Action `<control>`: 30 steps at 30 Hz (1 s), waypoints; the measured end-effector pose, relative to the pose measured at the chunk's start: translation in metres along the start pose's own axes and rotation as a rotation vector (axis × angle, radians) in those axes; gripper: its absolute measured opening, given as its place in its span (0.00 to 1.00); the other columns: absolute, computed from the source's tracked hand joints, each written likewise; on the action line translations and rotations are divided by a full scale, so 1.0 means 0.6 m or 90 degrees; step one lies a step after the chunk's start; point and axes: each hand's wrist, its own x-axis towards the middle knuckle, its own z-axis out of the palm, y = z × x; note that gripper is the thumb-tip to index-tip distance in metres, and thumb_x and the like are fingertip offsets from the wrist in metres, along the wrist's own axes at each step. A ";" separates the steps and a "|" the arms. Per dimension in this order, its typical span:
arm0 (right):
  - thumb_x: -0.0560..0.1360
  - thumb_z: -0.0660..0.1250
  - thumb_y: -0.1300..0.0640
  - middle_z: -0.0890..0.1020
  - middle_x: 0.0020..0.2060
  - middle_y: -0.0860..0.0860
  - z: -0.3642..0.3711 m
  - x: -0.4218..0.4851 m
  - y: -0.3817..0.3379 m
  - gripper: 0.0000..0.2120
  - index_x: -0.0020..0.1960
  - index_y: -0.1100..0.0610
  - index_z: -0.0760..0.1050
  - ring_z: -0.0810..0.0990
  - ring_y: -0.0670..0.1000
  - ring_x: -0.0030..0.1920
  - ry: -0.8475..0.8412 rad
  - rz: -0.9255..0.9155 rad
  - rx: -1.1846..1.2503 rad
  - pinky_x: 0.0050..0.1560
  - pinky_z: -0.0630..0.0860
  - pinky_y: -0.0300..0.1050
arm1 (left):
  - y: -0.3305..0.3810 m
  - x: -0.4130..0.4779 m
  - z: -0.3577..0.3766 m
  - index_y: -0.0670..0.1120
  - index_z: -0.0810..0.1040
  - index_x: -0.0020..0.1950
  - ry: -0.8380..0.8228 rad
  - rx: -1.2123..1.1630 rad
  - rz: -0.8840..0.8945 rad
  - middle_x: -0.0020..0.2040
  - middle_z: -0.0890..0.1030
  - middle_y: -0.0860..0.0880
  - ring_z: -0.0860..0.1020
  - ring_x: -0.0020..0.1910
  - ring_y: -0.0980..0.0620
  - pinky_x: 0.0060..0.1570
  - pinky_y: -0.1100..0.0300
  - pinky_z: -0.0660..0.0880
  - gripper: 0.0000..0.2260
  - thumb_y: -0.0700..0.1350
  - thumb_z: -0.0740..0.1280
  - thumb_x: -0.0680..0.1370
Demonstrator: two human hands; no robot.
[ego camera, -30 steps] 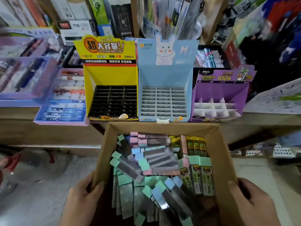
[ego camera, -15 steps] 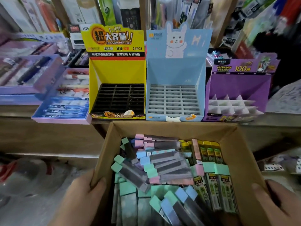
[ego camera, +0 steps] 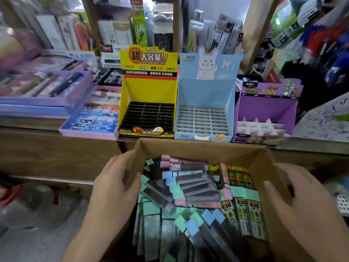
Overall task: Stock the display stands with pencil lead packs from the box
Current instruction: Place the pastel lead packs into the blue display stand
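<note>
1. Task items: the loose pencil lead packs (ego camera: 190, 184), slim clear cases with pink, blue, mint and yellow caps, fill the open brown cardboard box (ego camera: 204, 148) at near centre.
2. Left hand (ego camera: 115, 188): it grips the box's left wall, thumb on the inner face and fingers along the outer face.
3. Right hand (ego camera: 302, 201): it straddles the right wall, thumb over the inside. Motion blur hides whether the grip is closed; this cannot be told.
4. Key relation: the packs lie between the two hands, and neither hand touches one.
   - The far-centre bundle has its long axis left to right.
   - The near packs run roughly near to far.
   - The yellow-capped packs (ego camera: 239, 178) at far right stand closer to the right hand.
5. Targets: three card display stands sit on the wooden shelf just beyond the box's far wall. All visible slots are empty.
   - Yellow stand (ego camera: 149, 87), far left: reads "1=10", "超大容量!!", "2B/0.5MM MPR 2086" and "24PCS".
   - Pale blue stand (ego camera: 205, 95), straight ahead: shows a white rabbit and "Hi".
   - Purple stand (ego camera: 268, 104), far right: reads "ULTRAMAN" and "100".
6. Judgement: stocking has not begun. One hand must release its wall and reach inward before lifting a pack up and away to a slot.
</note>
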 end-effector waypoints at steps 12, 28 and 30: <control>0.77 0.73 0.49 0.68 0.72 0.42 0.151 0.104 -0.112 0.33 0.78 0.48 0.64 0.63 0.48 0.75 -0.456 -0.235 0.064 0.77 0.57 0.66 | 0.002 0.063 0.096 0.61 0.71 0.69 -0.403 0.049 0.008 0.57 0.76 0.63 0.75 0.58 0.62 0.52 0.71 0.71 0.26 0.48 0.74 0.73; 0.76 0.72 0.42 0.66 0.61 0.40 0.197 0.112 -0.093 0.30 0.75 0.44 0.67 0.62 0.47 0.68 -0.461 -0.300 0.021 0.74 0.52 0.74 | -0.048 0.083 0.127 0.62 0.75 0.60 -0.421 0.076 0.025 0.49 0.73 0.65 0.71 0.52 0.71 0.42 0.75 0.70 0.25 0.47 0.78 0.67; 0.77 0.70 0.40 0.67 0.60 0.40 0.193 0.110 -0.092 0.27 0.72 0.44 0.68 0.62 0.46 0.67 -0.459 -0.320 0.011 0.73 0.54 0.73 | -0.048 0.082 0.128 0.64 0.74 0.57 -0.423 0.064 0.016 0.46 0.75 0.63 0.72 0.50 0.73 0.42 0.77 0.71 0.24 0.46 0.78 0.67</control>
